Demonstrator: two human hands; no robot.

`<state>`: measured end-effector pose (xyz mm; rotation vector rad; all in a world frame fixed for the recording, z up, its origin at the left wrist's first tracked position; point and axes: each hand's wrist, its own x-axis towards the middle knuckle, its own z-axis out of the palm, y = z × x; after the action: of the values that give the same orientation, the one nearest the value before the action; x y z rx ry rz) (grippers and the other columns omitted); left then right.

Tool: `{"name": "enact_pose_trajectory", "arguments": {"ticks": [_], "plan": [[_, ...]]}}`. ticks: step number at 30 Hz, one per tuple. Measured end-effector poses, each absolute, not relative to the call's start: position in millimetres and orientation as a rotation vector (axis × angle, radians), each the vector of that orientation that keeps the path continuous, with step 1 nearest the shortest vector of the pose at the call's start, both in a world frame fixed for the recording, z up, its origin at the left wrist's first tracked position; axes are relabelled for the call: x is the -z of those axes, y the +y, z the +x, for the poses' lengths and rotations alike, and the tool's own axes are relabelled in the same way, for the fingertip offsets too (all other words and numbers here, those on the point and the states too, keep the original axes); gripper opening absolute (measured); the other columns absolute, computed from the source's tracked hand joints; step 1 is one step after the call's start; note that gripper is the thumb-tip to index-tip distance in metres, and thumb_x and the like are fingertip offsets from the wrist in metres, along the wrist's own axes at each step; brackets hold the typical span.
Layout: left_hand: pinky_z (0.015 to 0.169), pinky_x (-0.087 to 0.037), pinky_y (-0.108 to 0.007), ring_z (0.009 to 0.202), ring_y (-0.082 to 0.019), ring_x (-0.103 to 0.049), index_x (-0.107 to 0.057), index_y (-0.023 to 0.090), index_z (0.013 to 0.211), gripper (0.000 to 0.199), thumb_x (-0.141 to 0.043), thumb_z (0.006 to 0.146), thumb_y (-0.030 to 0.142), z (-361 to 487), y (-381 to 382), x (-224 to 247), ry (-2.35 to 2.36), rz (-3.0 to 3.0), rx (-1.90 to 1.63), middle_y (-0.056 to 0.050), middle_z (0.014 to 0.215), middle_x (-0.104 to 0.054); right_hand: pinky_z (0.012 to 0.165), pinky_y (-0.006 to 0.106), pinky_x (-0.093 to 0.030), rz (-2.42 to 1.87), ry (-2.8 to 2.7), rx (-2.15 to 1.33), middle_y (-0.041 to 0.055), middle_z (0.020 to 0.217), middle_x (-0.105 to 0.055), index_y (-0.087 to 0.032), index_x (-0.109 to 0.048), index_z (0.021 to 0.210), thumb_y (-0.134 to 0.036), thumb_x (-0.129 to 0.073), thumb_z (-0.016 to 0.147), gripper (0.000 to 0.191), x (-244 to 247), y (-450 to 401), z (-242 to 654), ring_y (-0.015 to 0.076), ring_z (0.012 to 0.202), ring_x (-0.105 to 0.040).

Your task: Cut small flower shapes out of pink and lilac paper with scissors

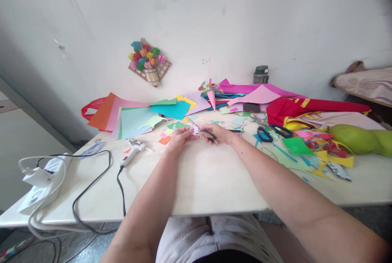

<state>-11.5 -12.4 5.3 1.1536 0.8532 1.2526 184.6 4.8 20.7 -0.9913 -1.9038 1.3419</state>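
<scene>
My left hand [183, 139] is closed on a small piece of light purple paper [194, 130] near the middle of the table. Just right of it, my right hand [218, 133] grips small scissors with black handles [208, 134]. Their blades point up and left, at the paper between my hands. Small coloured paper scraps [174, 126] lie left of and beyond my hands. Behind them stands a pink paper cone [211, 99] with small colourful pieces at its top.
A white glue gun [131, 154] with a black cord and a power strip [45, 183] lie at left. Coloured sheets [171, 109] line the back. Large blue-handled scissors [272, 132], scraps and a green cushion-like object [352, 138] are at right.
</scene>
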Motion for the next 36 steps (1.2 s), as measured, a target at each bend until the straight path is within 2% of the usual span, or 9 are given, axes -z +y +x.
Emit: {"name": "enact_pose_trajectory", "arguments": {"ticks": [10, 20, 27, 36], "plan": [[0.077, -0.058, -0.037, 0.061, -0.018, -0.070, -0.067, 0.015, 0.072, 0.036, -0.089, 0.057, 0.039, -11.1, -13.9, -7.3, 0.865, 1.157, -1.260, -0.002, 0.065, -0.070, 0.029, 0.015, -0.029, -0.952, -1.911, -1.342, -0.0042, 0.053, -0.058, -0.015, -0.061, 0.082, -0.034, -0.065, 0.083, 0.020, -16.3, 8.6, 184.6, 0.0063, 0.036, -0.051], [0.074, -0.059, -0.035, 0.064, -0.019, -0.071, -0.068, 0.015, 0.072, 0.036, -0.090, 0.054, 0.038, -11.6, -12.5, -5.8, 0.876, 1.152, -1.271, -0.004, 0.070, -0.072, 0.028, 0.015, -0.029, -0.967, -1.904, -1.345, -0.0042, 0.053, -0.057, -0.015, -0.061, 0.086, -0.036, -0.065, 0.084, 0.021, -15.5, 9.4, 183.9, 0.0074, 0.037, -0.052], [0.079, -0.059, -0.039, 0.067, -0.022, -0.072, -0.067, 0.015, 0.073, 0.038, -0.090, 0.055, 0.040, -12.2, -12.3, -5.2, 0.872, 1.161, -1.275, -0.004, 0.068, -0.071, 0.028, 0.016, -0.029, -0.950, -1.899, -1.372, -0.0032, 0.055, -0.058, -0.015, -0.058, 0.079, -0.037, -0.065, 0.083, 0.023, -17.1, 8.8, 184.8, 0.0073, 0.038, -0.053], [0.075, -0.059, -0.036, 0.063, -0.020, -0.071, -0.067, 0.014, 0.074, 0.039, -0.090, 0.055, 0.039, -12.1, -12.6, -6.3, 0.883, 1.154, -1.260, -0.003, 0.065, -0.071, 0.028, 0.016, -0.028, -0.975, -1.929, -1.332, -0.0052, 0.053, -0.055, -0.015, -0.061, 0.085, -0.037, -0.066, 0.082, 0.023, -14.0, 11.7, 183.4, 0.0071, 0.036, -0.051]]}}
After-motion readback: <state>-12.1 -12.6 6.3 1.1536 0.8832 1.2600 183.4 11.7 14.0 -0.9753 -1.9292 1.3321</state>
